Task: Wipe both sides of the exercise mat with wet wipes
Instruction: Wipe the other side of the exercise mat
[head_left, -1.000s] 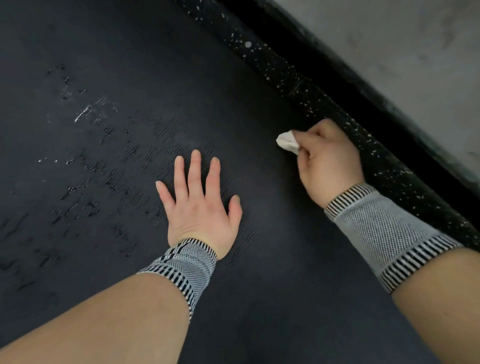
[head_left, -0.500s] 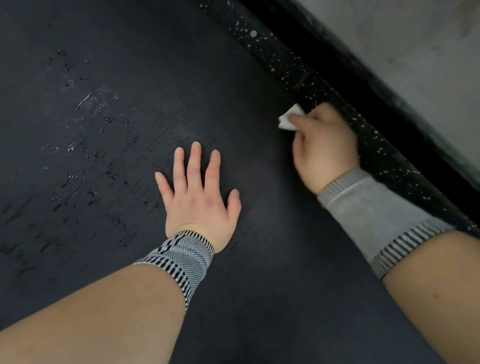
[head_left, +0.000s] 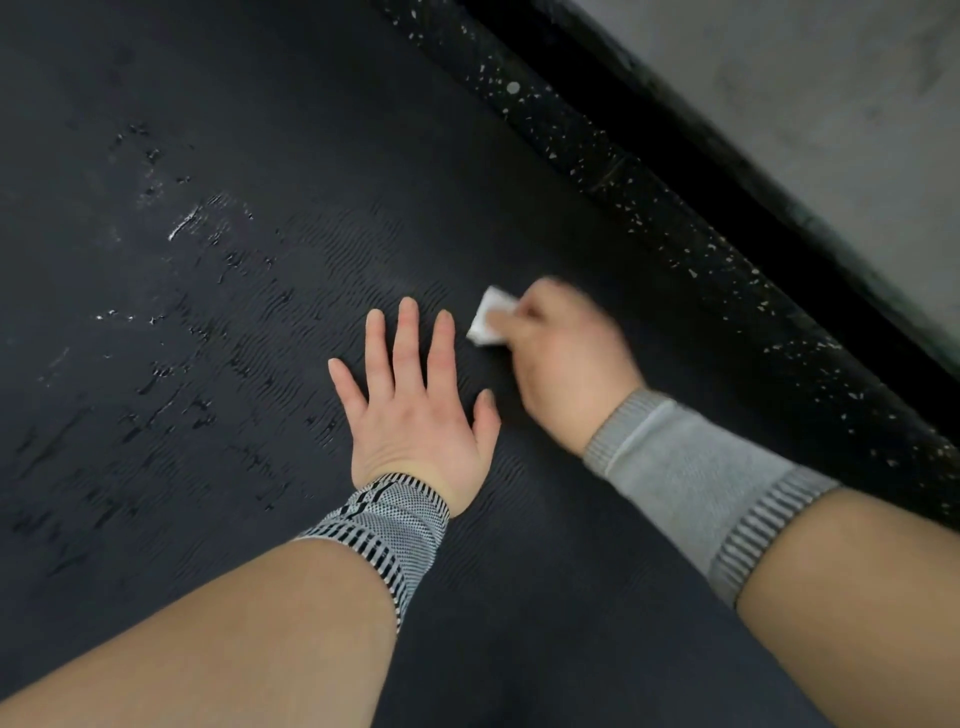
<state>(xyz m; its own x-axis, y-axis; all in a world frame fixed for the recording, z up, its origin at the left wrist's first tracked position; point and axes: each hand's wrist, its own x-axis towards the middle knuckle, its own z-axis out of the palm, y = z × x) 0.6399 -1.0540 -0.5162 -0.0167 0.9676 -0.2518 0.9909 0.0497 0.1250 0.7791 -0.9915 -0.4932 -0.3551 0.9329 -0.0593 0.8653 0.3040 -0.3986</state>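
Observation:
A dark ribbed exercise mat (head_left: 218, 364) fills most of the head view, with shiny wet streaks on its left part. My left hand (head_left: 413, 405) lies flat on the mat, fingers spread and straight. Just right of it, my right hand (head_left: 563, 358) grips a small folded white wet wipe (head_left: 488, 325) and holds it down on the mat; the hand is motion-blurred. Both wrists wear grey knitted bands.
A strip of black speckled rubber floor (head_left: 675, 223) runs along the mat's right edge. Beyond it a black gap and a grey wall (head_left: 831, 104) close off the upper right.
My right hand has swept the wipe from the mat's right edge leftward and toward me, ending close beside my left fingers. The left hand has stayed flat in place.

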